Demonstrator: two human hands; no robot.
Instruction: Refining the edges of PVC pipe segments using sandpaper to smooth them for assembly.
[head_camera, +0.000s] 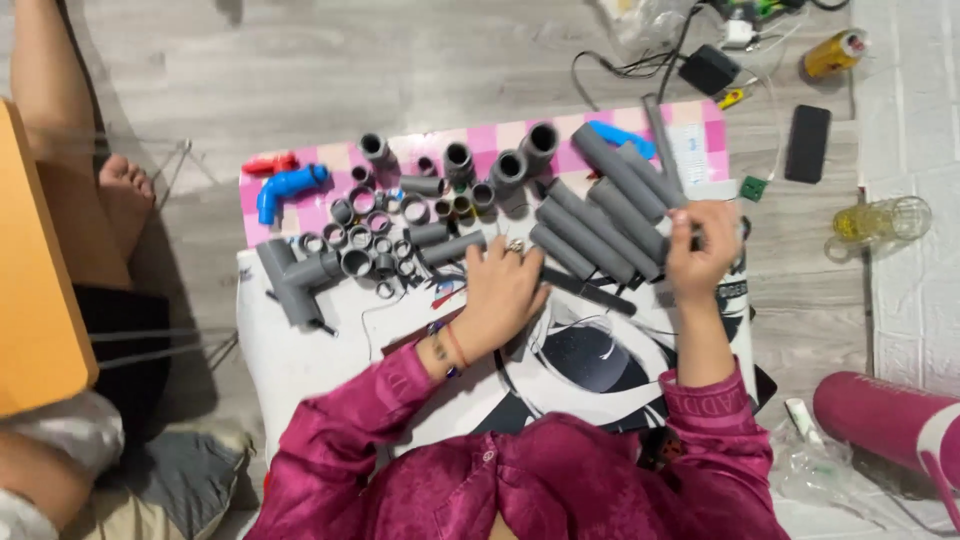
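A person in a magenta shirt sat on the floor over a printed mat (300, 370) in the middle of the frame, with a pink checked cloth (320, 205) along its upper edge. The right hand (700, 245), right of centre, was curled around the lower end of one of the long grey pipes (610, 210) that lay side by side in a slanted row; the fingers were closed on it, though exactly which pipe it gripped was hard to tell. The left hand (505, 285), at centre, lay half open, palm down, with its fingertips resting at the near ends of the same row and nothing clearly gripped.

These pipes looked like rigid plastic: light, stiff, smooth and likely to roll or slip, so a wrap around the barrel near one end seemed the surest hold, and they did not look fragile.

Left of the hands sat a scatter of short grey couplings (375, 235), a grey tee piece (295, 275) and a blue elbow (285, 188). A black phone (807, 143) and a glass mug (885, 222) lay at the upper right, and a pink cylinder (890, 420) at the lower right. Another person's bare foot (125, 195) showed at the left edge.
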